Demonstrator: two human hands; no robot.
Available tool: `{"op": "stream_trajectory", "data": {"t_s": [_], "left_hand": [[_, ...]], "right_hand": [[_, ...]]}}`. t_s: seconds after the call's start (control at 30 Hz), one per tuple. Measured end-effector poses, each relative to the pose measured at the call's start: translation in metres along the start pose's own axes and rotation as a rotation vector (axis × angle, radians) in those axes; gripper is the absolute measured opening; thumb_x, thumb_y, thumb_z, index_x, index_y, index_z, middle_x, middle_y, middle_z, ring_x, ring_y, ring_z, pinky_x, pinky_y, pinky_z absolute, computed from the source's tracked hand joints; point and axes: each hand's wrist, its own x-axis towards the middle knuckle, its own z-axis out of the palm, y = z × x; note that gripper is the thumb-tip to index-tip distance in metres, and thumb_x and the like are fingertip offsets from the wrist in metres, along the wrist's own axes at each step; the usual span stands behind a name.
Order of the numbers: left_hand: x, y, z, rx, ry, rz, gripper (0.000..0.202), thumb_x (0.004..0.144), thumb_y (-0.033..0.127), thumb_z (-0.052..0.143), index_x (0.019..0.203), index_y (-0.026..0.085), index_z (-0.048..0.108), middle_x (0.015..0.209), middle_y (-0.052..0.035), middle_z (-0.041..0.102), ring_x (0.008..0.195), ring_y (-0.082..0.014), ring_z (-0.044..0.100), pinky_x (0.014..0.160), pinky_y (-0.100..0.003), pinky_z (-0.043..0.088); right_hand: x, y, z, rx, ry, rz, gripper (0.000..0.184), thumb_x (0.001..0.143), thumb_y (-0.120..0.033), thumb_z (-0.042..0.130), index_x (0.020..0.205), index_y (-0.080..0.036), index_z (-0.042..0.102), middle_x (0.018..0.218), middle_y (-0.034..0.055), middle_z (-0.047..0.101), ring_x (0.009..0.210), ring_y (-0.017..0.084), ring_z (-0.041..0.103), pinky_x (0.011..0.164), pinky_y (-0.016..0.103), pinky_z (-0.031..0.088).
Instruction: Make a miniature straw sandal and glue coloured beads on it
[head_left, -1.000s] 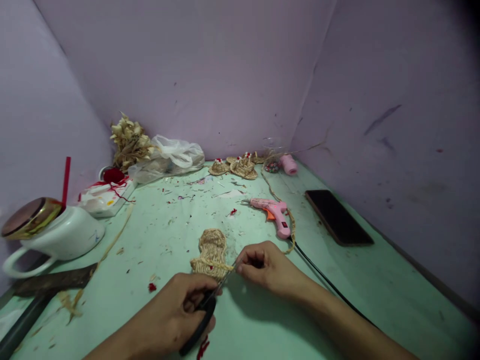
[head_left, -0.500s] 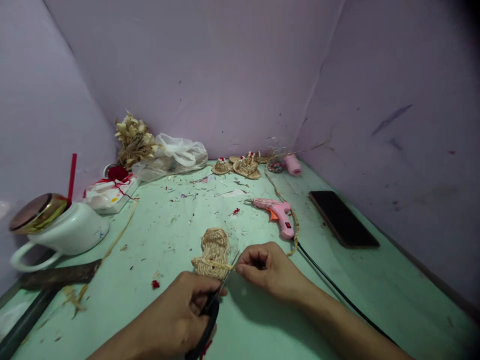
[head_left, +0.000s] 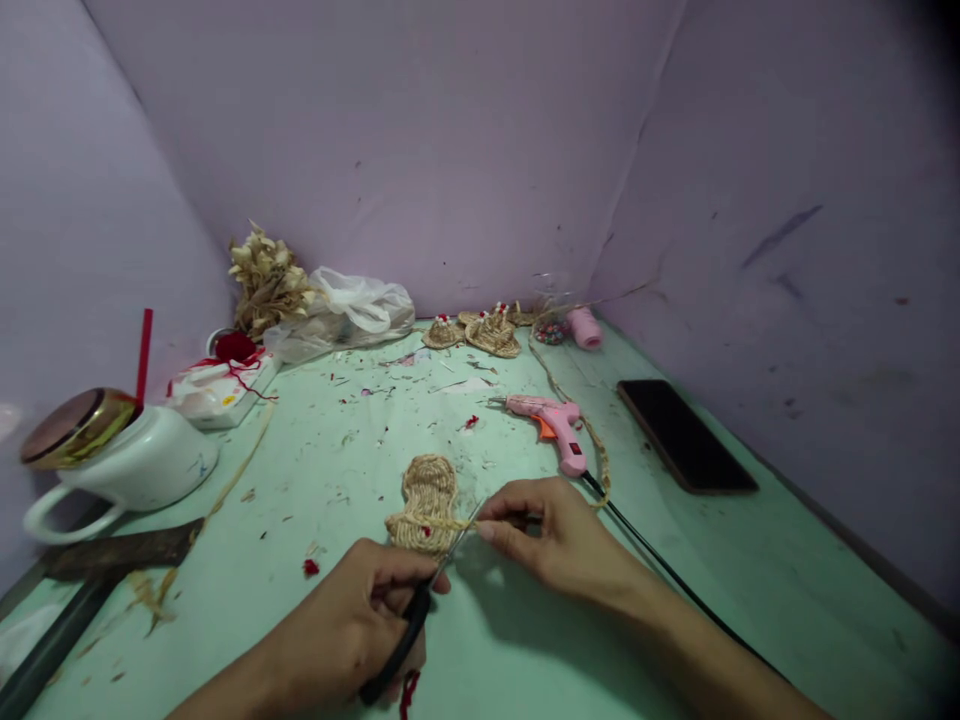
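While the left grip holds black-handled scissors, the right grip pinches straw-coloured cord.

sole: nearer than glue gun | phone: right | mug: left

The rope piece is ribbed tan, the scissor handles black.

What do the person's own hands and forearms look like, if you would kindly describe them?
The left hand and right hand are both ungloved. No sleeve shows on the left forearm or right forearm within the picture, and I can see no watch, bracelet or ring.
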Motion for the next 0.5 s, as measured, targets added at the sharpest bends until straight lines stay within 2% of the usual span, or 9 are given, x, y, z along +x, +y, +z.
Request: {"op": "stream_trajectory", "data": {"t_s": [0.07,0.13,0.23,0.37,0.5], "left_hand": [[0.002,-0.006,0.000,-0.005,0.013,-0.033,0.032,0.055,0.017,0.059,0.086,0.014,0.055,0.047,0.0052,0.052,0.035,-0.0059,0.038,0.038,-0.019,0.032],[0.003,-0.010,0.002,0.006,0.024,-0.037,0.033,0.056,0.017,0.059,0.088,0.015,0.054,0.049,0.0045,0.053,0.038,-0.0073,0.042,0.041,-0.022,0.036],[0.002,-0.007,0.007,0.036,0.051,-0.026,0.020,0.057,0.020,0.057,0.076,0.014,0.055,0.053,0.0030,0.051,0.045,-0.0085,0.045,0.045,-0.023,0.039],[0.001,0.004,0.012,0.072,0.092,-0.009,0.017,0.053,0.024,0.057,0.066,0.014,0.053,0.060,0.0002,0.051,0.051,-0.0103,0.047,0.044,-0.023,0.038],[0.001,0.003,0.015,0.045,0.119,-0.048,0.030,0.050,0.022,0.055,0.079,0.014,0.057,0.062,0.0006,0.053,0.049,-0.0103,0.047,0.042,-0.023,0.039]], "right_hand": [[-0.001,0.000,0.001,0.005,0.013,-0.013,0.016,0.072,-0.027,0.055,0.071,-0.016,0.067,0.064,0.0020,0.061,0.058,0.013,0.048,0.055,0.025,0.036],[0.000,-0.001,0.003,0.114,-0.019,0.047,0.015,0.070,-0.027,0.055,0.066,-0.015,0.063,0.055,-0.0008,0.053,0.051,0.010,0.042,0.049,0.023,0.032],[0.000,-0.004,0.006,0.300,-0.096,0.173,0.015,0.065,-0.029,0.058,0.060,-0.015,0.057,0.048,-0.0055,0.041,0.043,0.007,0.032,0.042,0.021,0.023],[0.002,-0.010,0.005,0.398,-0.110,0.233,0.016,0.059,-0.029,0.061,0.055,-0.015,0.055,0.046,-0.0060,0.041,0.042,0.005,0.030,0.041,0.021,0.021],[0.002,-0.011,0.004,0.459,-0.099,0.260,0.014,0.055,-0.026,0.062,0.054,-0.014,0.055,0.046,-0.0060,0.043,0.042,0.005,0.032,0.042,0.020,0.022]]}}
